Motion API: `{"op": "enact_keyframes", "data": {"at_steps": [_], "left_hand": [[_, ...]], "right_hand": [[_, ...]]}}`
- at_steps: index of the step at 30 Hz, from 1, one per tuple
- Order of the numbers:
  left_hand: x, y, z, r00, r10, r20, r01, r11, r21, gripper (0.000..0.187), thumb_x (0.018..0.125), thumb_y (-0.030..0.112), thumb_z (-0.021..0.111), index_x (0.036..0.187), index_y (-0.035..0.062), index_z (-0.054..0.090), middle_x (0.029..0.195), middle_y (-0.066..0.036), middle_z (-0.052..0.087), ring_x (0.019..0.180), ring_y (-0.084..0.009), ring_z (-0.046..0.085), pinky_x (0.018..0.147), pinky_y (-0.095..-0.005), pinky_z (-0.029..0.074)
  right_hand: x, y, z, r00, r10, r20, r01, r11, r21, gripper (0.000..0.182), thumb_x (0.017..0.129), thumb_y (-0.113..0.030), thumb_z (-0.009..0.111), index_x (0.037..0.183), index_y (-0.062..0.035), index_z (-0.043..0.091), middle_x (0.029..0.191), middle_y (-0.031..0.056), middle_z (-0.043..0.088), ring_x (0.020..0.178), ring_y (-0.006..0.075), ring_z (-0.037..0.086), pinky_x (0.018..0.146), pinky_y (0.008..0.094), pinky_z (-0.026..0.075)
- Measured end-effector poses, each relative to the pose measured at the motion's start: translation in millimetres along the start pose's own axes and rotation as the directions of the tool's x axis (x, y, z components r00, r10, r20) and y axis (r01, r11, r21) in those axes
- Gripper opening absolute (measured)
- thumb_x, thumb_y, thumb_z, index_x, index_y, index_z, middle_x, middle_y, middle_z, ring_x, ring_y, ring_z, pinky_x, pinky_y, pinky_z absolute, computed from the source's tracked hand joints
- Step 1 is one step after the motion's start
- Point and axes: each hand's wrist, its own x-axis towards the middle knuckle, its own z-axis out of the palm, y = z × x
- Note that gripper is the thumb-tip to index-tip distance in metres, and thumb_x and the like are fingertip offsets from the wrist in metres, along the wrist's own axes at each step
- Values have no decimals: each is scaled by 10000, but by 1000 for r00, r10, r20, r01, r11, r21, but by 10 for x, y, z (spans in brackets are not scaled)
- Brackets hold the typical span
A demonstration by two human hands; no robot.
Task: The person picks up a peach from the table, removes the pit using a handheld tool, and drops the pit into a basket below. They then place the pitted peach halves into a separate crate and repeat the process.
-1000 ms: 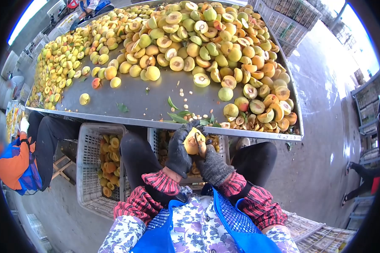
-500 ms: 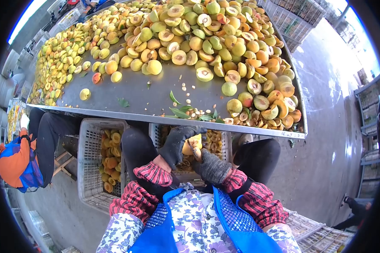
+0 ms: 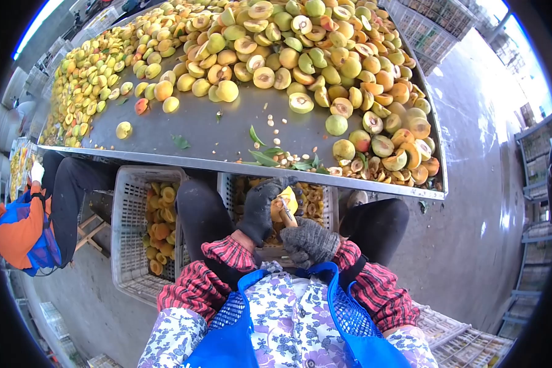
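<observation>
Left hand (image 3: 260,211) clasps a peach half (image 3: 284,201), right hand (image 3: 306,240) grips a small tool (image 3: 286,213) — crate (image 3: 135,184) below partly filled, worktop (image 3: 196,132) at twelve o'clock heaped with peaches (image 3: 325,61) uncut.

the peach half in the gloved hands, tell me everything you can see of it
The peach half is yellow-orange, its cut flesh facing up toward the camera. It sits low in the head view, below the metal table's edge and above a white plastic crate. The left hand, in a dark glove, wraps its left side with fingers curled over the top. The right hand, in a grey knit glove, presses a small tool into the flesh. Whether the pit is still inside cannot be made out.
</observation>
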Motion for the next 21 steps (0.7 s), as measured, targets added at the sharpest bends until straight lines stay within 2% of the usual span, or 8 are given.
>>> {"op": "enact_keyframes", "data": {"at_steps": [4, 7, 10, 13, 17, 18, 19, 21], "left_hand": [[-26, 13, 73, 987, 0, -160, -19, 993, -118, 230, 752, 103, 580, 954, -8, 575, 918, -145, 603, 860, -239, 581, 793, -336, 451], [-6, -152, 247, 951, -250, -184, 132, 863, -488, 243, 788, 172, 558, 967, 8, 563, 926, -112, 592, 854, -213, 571, 785, -332, 455], [42, -10, 242, 788, -601, 130, 289, 175, -941, 266, 827, 232, 511, 998, 31, 544, 925, -87, 583, 846, -195, 567, 777, -333, 460], [-31, -393, 248, 834, -356, 423, 312, -329, -891, 279, 860, 260, 453, 1024, 48, 531, 899, -71, 579, 824, -179, 567, 759, -327, 469], [85, 323, -214, 824, -564, 47, 219, 242, -945, 284, 872, 228, 406, 1015, 15, 527, 940, -98, 581, 846, -179, 567, 748, -314, 469], [75, 474, -487, 863, -498, -81, 292, 623, -726, 279, 868, 211, 406, 995, 6, 546, 950, -104, 582, 851, -174, 565, 754, -312, 465], [45, 535, -792, 909, -383, -164, 306, 881, -361, 275, 864, 195, 406, 974, -2, 564, 961, -111, 583, 857, -170, 562, 760, -311, 460], [-26, 297, -1142, 752, -381, -538, 49, 847, -530, 250, 852, 171, 434, 900, -15, 593, 890, -82, 598, 821, -147, 561, 743, -280, 459]], "right_hand": [[-11, 25, 78, 991, -41, 127, -15, 913, 407, 188, 777, -179, 581, 886, -56, 491, 542, 9, 415, 337, 86, 367, 288, 229, 283], [27, 58, 48, 978, -59, 201, -49, 869, 493, 210, 776, -189, 594, 908, -56, 499, 549, 15, 420, 335, 86, 357, 290, 218, 280], [82, 109, -5, 969, -64, 238, -78, 836, 542, 235, 774, -203, 599, 927, -51, 507, 546, 17, 428, 330, 89, 355, 289, 216, 277], [-30, 56, 21, 967, -172, 189, 71, 891, 447, 239, 781, -188, 593, 941, -30, 513, 542, 10, 434, 331, 94, 369, 290, 210, 262], [-21, 149, -88, 986, -161, 53, 129, 917, 377, 252, 744, -208, 632, 905, -48, 522, 528, 15, 431, 318, 92, 352, 284, 212, 263], [-16, 168, -188, 985, -130, 113, 83, 933, 349, 227, 752, -210, 610, 885, -44, 533, 573, 40, 485, 391, 136, 441, 347, 267, 351], [35, 188, -178, 994, -101, -38, 103, 994, 46, 219, 757, -207, 594, 886, -39, 537, 593, 49, 501, 439, 152, 469, 395, 286, 377], [147, 254, -126, 927, -177, -329, -26, 848, -529, 208, 767, -199, 561, 888, -30, 545, 633, 67, 533, 535, 184, 524, 490, 325, 428]]}}
